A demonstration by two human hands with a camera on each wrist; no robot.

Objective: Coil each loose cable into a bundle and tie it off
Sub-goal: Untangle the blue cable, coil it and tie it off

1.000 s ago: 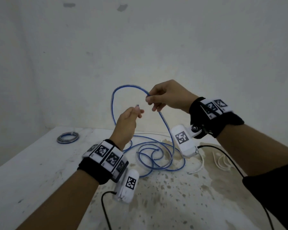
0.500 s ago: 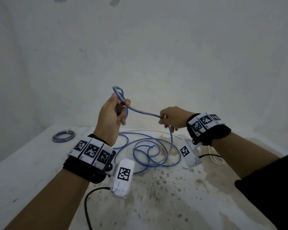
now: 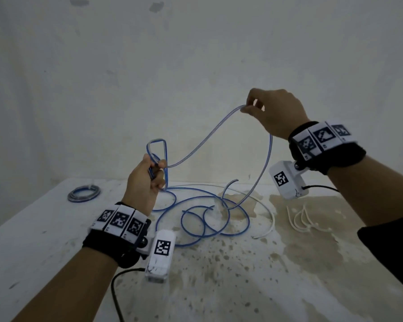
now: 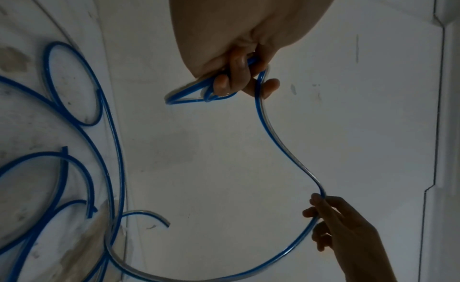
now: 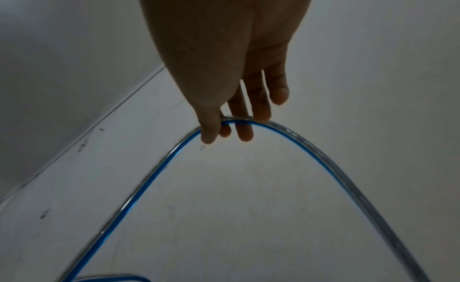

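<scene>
A blue cable (image 3: 203, 145) runs from loose loops on the white table (image 3: 33, 228) up through both hands. My left hand (image 3: 149, 180) grips a small folded loop of the cable (image 4: 189, 93) above the table's middle. My right hand (image 3: 265, 112), raised high to the right, pinches the cable (image 5: 234, 122) between thumb and fingers. The cable arcs between the two hands and drops from the right hand back to the loops on the table (image 3: 207, 219).
A finished blue-and-grey coil (image 3: 84, 193) lies at the table's far left. A white cable (image 3: 265, 219) curves beside the blue loops. Several white ties (image 3: 300, 219) lie at the right. The wall stands close behind the table.
My right hand has slid along the cable and risen up and to the right, drawing out a long arc. My left hand keeps its grip on the folded loop and sits slightly lower.
</scene>
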